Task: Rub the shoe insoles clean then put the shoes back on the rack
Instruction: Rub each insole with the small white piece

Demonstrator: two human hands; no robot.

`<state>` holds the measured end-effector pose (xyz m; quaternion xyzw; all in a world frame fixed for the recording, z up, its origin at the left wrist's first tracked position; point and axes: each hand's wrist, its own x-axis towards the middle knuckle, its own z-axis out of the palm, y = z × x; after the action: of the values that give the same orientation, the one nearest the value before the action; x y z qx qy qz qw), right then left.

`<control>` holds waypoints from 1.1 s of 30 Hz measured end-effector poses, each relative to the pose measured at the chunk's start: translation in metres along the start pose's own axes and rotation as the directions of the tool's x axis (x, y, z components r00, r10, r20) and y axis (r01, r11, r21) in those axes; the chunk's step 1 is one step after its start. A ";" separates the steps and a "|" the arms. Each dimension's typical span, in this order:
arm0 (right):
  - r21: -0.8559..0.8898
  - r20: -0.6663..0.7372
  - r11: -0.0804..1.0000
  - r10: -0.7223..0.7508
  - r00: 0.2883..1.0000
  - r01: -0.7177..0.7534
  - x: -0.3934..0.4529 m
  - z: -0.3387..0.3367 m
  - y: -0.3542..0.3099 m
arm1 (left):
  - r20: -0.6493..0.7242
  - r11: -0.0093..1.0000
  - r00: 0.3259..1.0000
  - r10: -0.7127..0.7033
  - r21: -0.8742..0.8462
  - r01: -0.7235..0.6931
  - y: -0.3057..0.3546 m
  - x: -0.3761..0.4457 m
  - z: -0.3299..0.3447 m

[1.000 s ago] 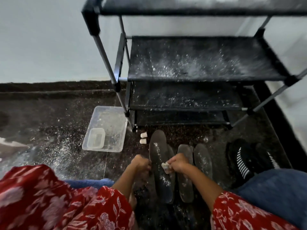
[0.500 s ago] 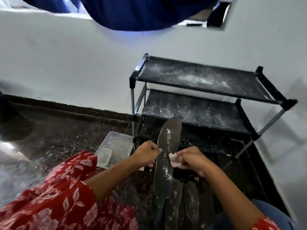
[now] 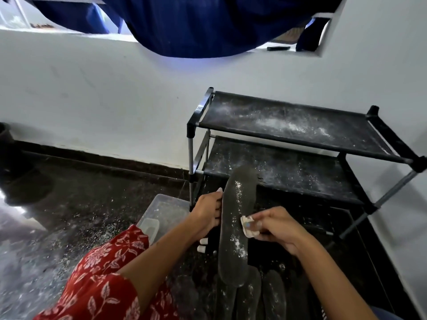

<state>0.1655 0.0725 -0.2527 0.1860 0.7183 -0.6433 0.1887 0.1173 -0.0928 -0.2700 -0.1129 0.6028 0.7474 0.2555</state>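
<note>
Rubbing: right hand [image 3: 279,227] pinched a white wad [image 3: 248,227] against the raised insole [image 3: 235,225], working the powdered face.
Bracing: left hand [image 3: 208,211] held the insole's left edge, fingers lying along it, likely steadying it against the rubbing.
Waiting: more insoles [image 3: 261,294] lay on the floor below, near the rack [image 3: 300,144].
Rack: powder-dusted shelves, no shoes on them yet.
Tub [image 3: 166,211]: beside the rack, within reach.

Dim, window-lit; warped, blurred edges
</note>
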 end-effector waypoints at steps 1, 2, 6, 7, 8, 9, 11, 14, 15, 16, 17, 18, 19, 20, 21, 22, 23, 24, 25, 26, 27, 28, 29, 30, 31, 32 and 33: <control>-0.015 0.007 1.000 0.002 1.000 -0.001 0.003 0.001 -0.001 | 0.007 0.999 1.000 -0.020 -0.036 0.020 0.000 0.002 -0.001; -0.031 0.017 0.999 0.005 1.000 -0.004 0.005 0.002 -0.002 | 0.019 0.996 0.999 -0.043 -0.075 0.044 -0.001 0.003 -0.002; -0.082 0.077 0.996 0.036 0.996 -0.029 0.010 0.011 -0.005 | 0.022 0.976 0.988 -0.151 -0.158 0.153 -0.004 0.005 -0.004; -0.092 0.087 0.995 0.041 0.995 -0.033 0.011 0.014 -0.006 | 0.005 0.974 0.986 -0.164 -0.156 0.163 -0.005 0.007 -0.005; -0.093 0.092 0.995 0.042 0.995 -0.033 0.012 0.016 -0.007 | -0.013 0.977 0.987 -0.159 -0.146 0.156 -0.005 0.008 -0.006; -0.089 0.088 0.996 0.035 0.996 -0.027 0.014 0.019 -0.009 | -0.034 0.981 0.989 -0.142 -0.141 0.136 -0.004 0.009 -0.007; -0.064 0.064 0.998 0.000 0.998 0.004 0.015 0.021 -0.013 | -0.061 0.986 0.994 -0.095 -0.140 0.086 -0.002 0.011 -0.008; 0.010 -0.005 0.993 -0.116 0.993 0.116 0.015 0.020 -0.019 | -0.039 0.984 0.998 -0.043 -0.177 0.036 0.002 0.008 -0.005; 0.001 -0.072 0.983 -0.184 0.980 0.185 0.016 0.018 -0.020 | -0.019 0.983 0.999 -0.033 -0.181 0.029 0.002 0.007 -0.004; -0.062 -0.164 0.963 -0.269 0.949 0.262 0.016 0.016 -0.020 | 0.002 0.984 1.000 -0.024 -0.174 0.024 0.001 0.005 -0.004; -0.159 -0.247 0.930 -0.363 0.899 0.331 0.017 0.014 -0.021 | 0.020 0.987 1.000 -0.018 -0.159 0.021 0.001 0.003 -0.004; -0.239 -0.297 0.891 -0.446 0.844 0.387 0.016 0.013 -0.023 | 0.037 0.990 0.999 -0.010 -0.139 0.015 0.001 0.001 -0.004; -0.281 -0.322 0.856 -0.510 0.797 0.434 0.015 0.013 -0.024 | 0.053 0.992 0.999 -0.003 -0.124 0.009 0.001 0.000 -0.005; -0.297 -0.340 0.829 -0.555 0.759 0.473 0.015 0.013 -0.025 | 0.071 0.994 0.997 0.005 -0.113 0.003 0.000 -0.001 -0.005; -0.320 -0.360 0.805 -0.591 0.722 0.500 0.014 0.014 -0.026 | 0.084 0.995 0.996 0.007 -0.101 0.001 0.000 -0.002 -0.006; -0.358 -0.378 0.778 -0.627 0.681 0.517 0.014 0.015 -0.028 | 0.099 0.996 0.995 0.006 -0.089 0.002 -0.001 -0.003 -0.005; -0.408 -0.385 0.746 -0.664 0.641 0.527 0.015 0.016 -0.029 | 0.114 0.997 0.993 0.003 -0.079 0.006 -0.001 -0.004 -0.005; -0.458 -0.378 0.712 -0.698 0.608 0.532 0.016 0.017 -0.031 | 0.130 0.997 0.992 -0.002 -0.071 0.011 -0.001 -0.006 -0.005; -0.499 -0.365 0.681 -0.726 0.583 0.536 0.017 0.018 -0.032 | 0.141 0.998 0.990 -0.007 -0.068 0.016 -0.001 -0.006 -0.005; -0.530 -0.351 0.657 -0.746 0.566 0.536 0.018 0.019 -0.034 | 0.152 0.997 0.988 -0.006 -0.079 0.019 -0.001 -0.008 -0.005; -0.551 -0.340 0.639 -0.759 0.555 0.536 0.019 0.020 -0.035 | 0.165 0.994 0.986 0.001 -0.106 0.017 -0.001 -0.008 -0.006; -0.563 -0.336 0.629 -0.767 0.546 0.536 0.021 0.021 -0.036 | 0.180 0.990 0.984 0.015 -0.142 0.011 0.000 -0.008 -0.006; -0.568 -0.336 0.625 -0.771 0.542 0.536 0.022 0.022 -0.037 | 0.186 0.985 0.982 0.027 -0.173 0.006 0.000 -0.008 -0.007; -0.565 -0.336 0.625 -0.771 0.542 0.539 0.023 0.023 -0.037 | 0.186 0.980 0.982 0.030 -0.199 0.007 0.001 -0.008 -0.008; -0.559 -0.334 0.627 -0.769 0.546 0.543 0.024 0.025 -0.036 | 0.181 0.976 0.983 0.022 -0.219 0.018 0.001 -0.007 -0.009; -0.553 -0.329 0.630 -0.766 0.552 0.546 0.026 0.026 -0.034 | 0.183 0.970 0.983 -0.002 -0.238 0.046 0.002 -0.007 -0.009; -0.548 -0.326 0.634 -0.763 0.558 0.546 0.027 0.028 -0.032 | 0.197 0.963 0.980 -0.040 -0.253 0.090 0.002 -0.008 -0.009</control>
<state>0.1271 0.0418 -0.2417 0.0277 0.8672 -0.4331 -0.2440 0.1217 -0.1041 -0.2665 -0.0932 0.4682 0.8186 0.3194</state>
